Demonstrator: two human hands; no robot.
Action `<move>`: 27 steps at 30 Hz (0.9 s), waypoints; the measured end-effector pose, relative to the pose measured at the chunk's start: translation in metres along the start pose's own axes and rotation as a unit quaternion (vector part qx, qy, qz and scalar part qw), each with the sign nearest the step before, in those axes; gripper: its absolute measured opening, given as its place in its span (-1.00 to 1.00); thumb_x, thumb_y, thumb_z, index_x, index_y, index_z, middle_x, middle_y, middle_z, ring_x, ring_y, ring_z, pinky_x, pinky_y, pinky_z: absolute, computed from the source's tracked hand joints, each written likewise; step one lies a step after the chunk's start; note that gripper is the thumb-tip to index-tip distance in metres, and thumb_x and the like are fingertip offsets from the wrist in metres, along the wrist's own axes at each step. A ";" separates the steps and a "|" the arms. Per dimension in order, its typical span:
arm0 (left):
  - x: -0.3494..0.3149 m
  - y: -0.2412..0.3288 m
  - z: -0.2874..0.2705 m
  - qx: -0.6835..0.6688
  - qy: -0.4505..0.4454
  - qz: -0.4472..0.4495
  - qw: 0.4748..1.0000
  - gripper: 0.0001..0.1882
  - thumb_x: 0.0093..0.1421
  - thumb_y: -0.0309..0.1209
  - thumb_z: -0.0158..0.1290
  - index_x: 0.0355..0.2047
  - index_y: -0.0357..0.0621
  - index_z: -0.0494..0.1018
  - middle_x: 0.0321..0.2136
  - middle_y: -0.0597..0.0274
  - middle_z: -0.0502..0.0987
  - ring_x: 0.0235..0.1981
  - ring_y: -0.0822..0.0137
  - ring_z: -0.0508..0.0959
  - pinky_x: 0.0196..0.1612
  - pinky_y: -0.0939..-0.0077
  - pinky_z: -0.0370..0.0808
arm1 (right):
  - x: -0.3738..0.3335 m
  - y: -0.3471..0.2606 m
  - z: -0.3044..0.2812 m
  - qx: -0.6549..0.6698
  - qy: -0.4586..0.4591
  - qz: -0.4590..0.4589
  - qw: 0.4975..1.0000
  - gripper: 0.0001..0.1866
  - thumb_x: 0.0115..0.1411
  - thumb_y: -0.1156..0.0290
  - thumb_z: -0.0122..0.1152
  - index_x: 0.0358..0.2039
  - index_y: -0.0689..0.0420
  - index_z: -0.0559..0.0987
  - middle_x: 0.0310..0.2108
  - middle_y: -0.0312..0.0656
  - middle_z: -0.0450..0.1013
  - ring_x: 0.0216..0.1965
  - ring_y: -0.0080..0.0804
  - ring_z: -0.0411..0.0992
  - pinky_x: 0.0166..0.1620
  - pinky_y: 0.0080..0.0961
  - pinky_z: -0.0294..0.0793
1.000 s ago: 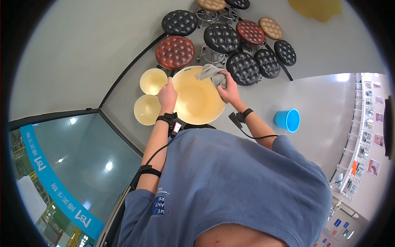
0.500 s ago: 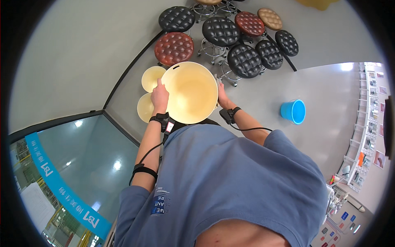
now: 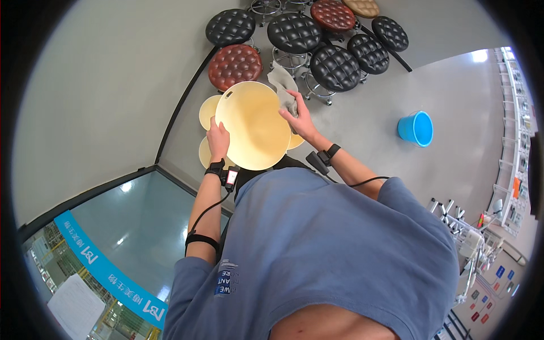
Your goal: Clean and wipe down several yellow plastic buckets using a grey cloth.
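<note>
A large cream-yellow bucket (image 3: 254,127), tilted with its mouth toward me, stands in front of my body. My left hand (image 3: 217,140) grips its left rim, fingers wrapped over the edge. In my right hand (image 3: 300,118), beside the bucket's right rim, a grey cloth (image 3: 281,80) is pinched and hangs out past the fingers. Smaller cream tubs (image 3: 209,109) peep out on the left behind the bucket, partly hidden by it and my left hand. Another cream tub (image 3: 296,141) shows below my right hand, mostly covered.
Round tufted stools crowd the far side, among them a red stool (image 3: 235,66) and a black stool (image 3: 294,33). A blue bucket (image 3: 415,129) stands on the grey floor to the right. A wall (image 3: 119,73) and a glass panel (image 3: 147,221) close off the left.
My right hand has come up from the bucket's outer right side to its rim, bringing the grey cloth into plain view. The large bucket has tilted and turned, uncovering a tub at right.
</note>
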State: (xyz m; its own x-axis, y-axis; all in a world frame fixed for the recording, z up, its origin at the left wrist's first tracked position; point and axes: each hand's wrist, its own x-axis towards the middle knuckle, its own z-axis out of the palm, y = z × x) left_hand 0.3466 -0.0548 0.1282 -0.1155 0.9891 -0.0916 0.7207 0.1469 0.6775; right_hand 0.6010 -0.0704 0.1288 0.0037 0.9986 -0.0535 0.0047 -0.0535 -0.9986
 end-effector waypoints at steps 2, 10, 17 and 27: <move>0.001 0.001 -0.001 -0.033 0.009 0.017 0.999 -0.74 0.18 -0.50 -0.18 -0.12 -0.33 0.26 -0.36 -0.32 0.46 -0.27 -0.24 0.44 -0.26 0.10 0.39 | -0.005 -0.018 0.001 -0.076 0.004 -0.061 0.995 -0.35 -0.02 0.26 0.20 0.07 0.09 0.19 -0.08 -0.04 0.29 -0.04 -0.24 0.27 0.04 -0.41 0.21; 0.015 0.002 0.008 -0.103 -0.054 -0.056 0.992 -0.51 0.17 -0.49 -0.17 0.10 -0.40 0.05 -0.12 -0.24 0.40 -0.08 -0.06 0.43 -0.08 0.27 0.36 | -0.013 -0.051 0.008 -0.175 -0.002 -0.126 0.976 -0.40 -0.17 0.48 0.13 -0.01 0.11 0.29 -0.09 0.06 0.25 -0.05 -0.03 0.28 -0.02 -0.37 0.30; 0.014 -0.049 0.040 -0.159 -0.181 -0.117 0.964 -0.42 0.07 -0.57 -0.16 0.13 -0.24 -0.02 -0.06 -0.11 0.37 -0.04 0.05 0.41 -0.02 0.34 0.32 | -0.015 -0.018 0.021 -0.288 -0.083 -0.188 0.935 -0.41 -0.23 0.62 0.14 -0.08 0.01 0.35 0.01 0.14 0.17 0.05 0.14 0.18 0.08 -0.23 0.24; -0.007 -0.077 0.078 -0.135 -0.133 -0.143 0.971 -0.30 -0.01 -0.52 0.01 0.12 -0.38 -0.03 -0.03 -0.20 0.31 -0.01 0.04 0.38 0.03 0.40 0.28 | -0.014 0.028 0.050 -0.342 -0.159 -0.181 0.908 -0.40 -0.28 0.66 0.10 -0.11 0.04 0.35 0.02 0.11 0.16 0.09 0.13 0.11 0.13 -0.20 0.17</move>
State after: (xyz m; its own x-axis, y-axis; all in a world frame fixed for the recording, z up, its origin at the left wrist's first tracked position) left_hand 0.3458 -0.0722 0.0200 -0.0787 0.8820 -0.4646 0.4754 0.4428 0.7602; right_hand 0.5513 -0.0861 0.1019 -0.4100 0.8960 0.1705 0.5682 0.3971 -0.7207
